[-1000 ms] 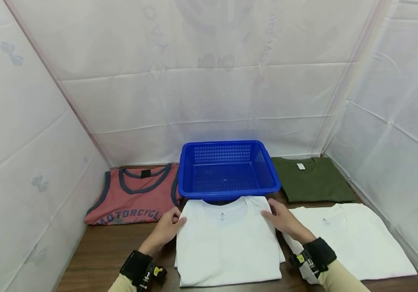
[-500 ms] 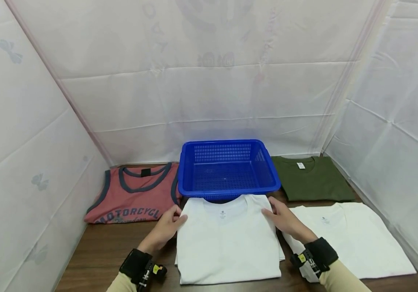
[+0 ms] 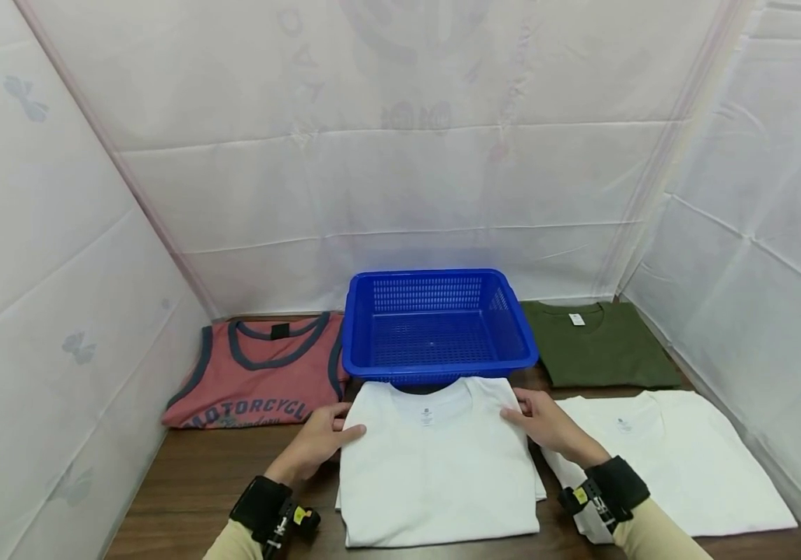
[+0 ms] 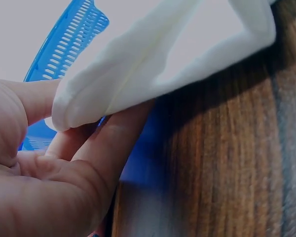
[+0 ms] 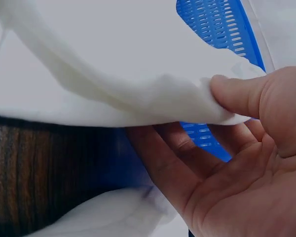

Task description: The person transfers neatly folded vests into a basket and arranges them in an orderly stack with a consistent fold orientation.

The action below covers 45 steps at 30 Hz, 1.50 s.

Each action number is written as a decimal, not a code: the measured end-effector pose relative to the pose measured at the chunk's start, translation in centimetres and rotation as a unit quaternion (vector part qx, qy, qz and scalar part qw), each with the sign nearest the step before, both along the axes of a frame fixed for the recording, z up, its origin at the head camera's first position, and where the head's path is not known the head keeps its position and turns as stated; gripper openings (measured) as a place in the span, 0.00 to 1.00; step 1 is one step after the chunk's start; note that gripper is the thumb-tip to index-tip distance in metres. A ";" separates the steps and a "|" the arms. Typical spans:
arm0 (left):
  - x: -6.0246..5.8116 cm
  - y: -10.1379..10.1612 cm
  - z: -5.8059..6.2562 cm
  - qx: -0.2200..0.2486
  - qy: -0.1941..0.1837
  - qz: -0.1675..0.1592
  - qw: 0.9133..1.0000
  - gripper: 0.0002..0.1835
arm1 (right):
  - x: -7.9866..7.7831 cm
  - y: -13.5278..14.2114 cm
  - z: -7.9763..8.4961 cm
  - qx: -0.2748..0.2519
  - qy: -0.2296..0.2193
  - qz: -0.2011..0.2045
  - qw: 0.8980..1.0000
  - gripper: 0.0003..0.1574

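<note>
A folded white T-shirt (image 3: 435,474) with a small printed neck mark lies in front of the blue basket, its neckline toward the basket. My left hand (image 3: 320,437) pinches its upper left edge, thumb on top and fingers beneath. On the opposite side my right hand (image 3: 549,424) holds the upper right edge in the same way. In the left wrist view the white cloth (image 4: 153,59) sits raised over the wooden surface, with fingers (image 4: 116,143) under it. The right wrist view shows the thumb (image 5: 237,94) pressing on the shirt's edge; the fingertips below are hidden by cloth.
The blue plastic basket (image 3: 435,367) stands just behind the shirt with nothing in it. A folded red tank top (image 3: 267,381) lies at left. On the right are a folded green T-shirt (image 3: 603,350) and another white T-shirt (image 3: 687,467). White sheeting (image 3: 400,187) walls the wooden table (image 3: 232,482).
My left hand has shifted slightly right, with its thumb farther over the shirt's edge. The right hand and the shirt stay almost where they were.
</note>
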<state>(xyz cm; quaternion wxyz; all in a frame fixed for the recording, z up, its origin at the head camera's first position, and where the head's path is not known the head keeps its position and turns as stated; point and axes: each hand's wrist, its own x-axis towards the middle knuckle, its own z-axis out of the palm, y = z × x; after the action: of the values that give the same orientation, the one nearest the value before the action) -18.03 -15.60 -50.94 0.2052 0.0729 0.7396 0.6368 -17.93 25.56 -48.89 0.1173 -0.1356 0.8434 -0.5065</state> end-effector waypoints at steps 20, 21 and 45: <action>0.1 -1.2 0.5 0.044 0.028 -0.045 0.998 0.32 | 0.1 1.2 0.5 -0.028 0.007 0.019 0.999 0.28; 0.1 -1.3 0.5 0.049 0.029 -0.047 0.997 0.31 | 0.2 1.3 0.6 -0.031 0.005 0.019 0.999 0.28; 0.3 -1.6 3.3 0.063 0.077 -0.030 0.995 0.31 | -0.3 2.0 3.1 -0.056 0.037 0.028 0.997 0.31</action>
<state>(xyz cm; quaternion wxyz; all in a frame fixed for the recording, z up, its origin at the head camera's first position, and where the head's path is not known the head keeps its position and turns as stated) -17.76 -17.20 -47.65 0.1613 0.1568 0.7095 0.6679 -18.21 27.58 -45.77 0.0922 -0.1839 0.8137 -0.5437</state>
